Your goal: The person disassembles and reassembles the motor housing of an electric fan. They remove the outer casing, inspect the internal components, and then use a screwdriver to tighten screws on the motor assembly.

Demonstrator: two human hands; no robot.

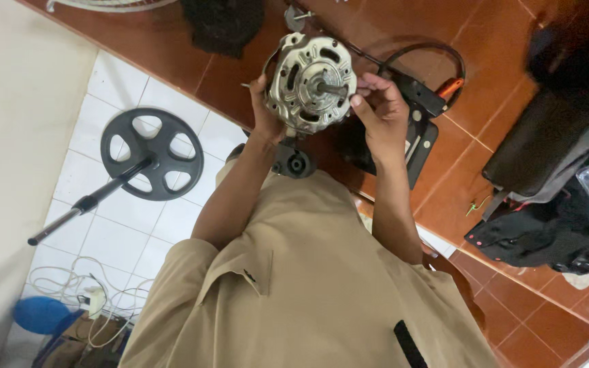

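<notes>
I hold a round silver fan motor point(311, 82) between both hands, above a reddish-brown tiled surface point(499, 48). Its shaft point(333, 88) points towards the camera. My left hand point(264, 116) grips the motor's left edge from below. My right hand point(383, 112) clasps the right edge, thumb on the casing's face. A black cable point(423, 49) loops behind the motor. Under my right hand lies a black bracket plate point(418, 136). A small black round part point(296, 164) sits just below the motor.
A black fan stand base point(151, 153) with its pole point(69, 217) lies on white tiles at left. Tangled white cables point(90, 293) and a blue object point(39, 313) are at bottom left. Black bags point(547, 204) fill the right. A dark cloth point(223, 24) lies at the top, an orange-handled tool point(451, 86) near the bracket.
</notes>
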